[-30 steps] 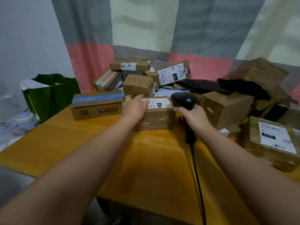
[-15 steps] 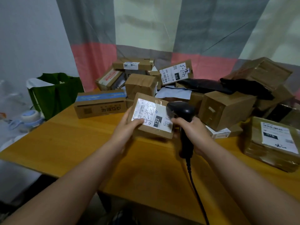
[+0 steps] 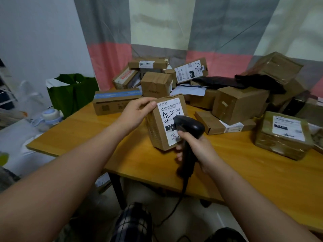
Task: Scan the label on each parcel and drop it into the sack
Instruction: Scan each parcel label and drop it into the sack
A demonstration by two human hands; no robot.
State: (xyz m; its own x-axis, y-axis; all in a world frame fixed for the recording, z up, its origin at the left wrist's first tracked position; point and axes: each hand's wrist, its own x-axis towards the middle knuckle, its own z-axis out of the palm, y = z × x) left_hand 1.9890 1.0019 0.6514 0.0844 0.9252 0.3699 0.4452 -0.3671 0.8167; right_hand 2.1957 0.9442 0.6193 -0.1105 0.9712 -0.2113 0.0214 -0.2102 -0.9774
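My left hand [image 3: 135, 112] grips the top left of a small brown cardboard parcel [image 3: 158, 130] and holds it upright above the table, its white label [image 3: 168, 110] facing me. My right hand [image 3: 195, 147] grips the handle of a black barcode scanner [image 3: 189, 127]. The scanner's head sits just in front of the label and covers its lower right part. Its cable hangs down below the table edge. A green sack [image 3: 73, 95] stands open on the floor beyond the table's left corner.
Several cardboard parcels [image 3: 239, 103] are piled across the back and right of the orange wooden table [image 3: 90, 137], with black plastic bags [image 3: 244, 82] on top. A long blue-topped box [image 3: 115, 101] lies at the back left. A striped curtain hangs behind.
My left hand lifted the parcel off the table and turned it upright with the label toward me. My right hand brought the scanner in front of the label.
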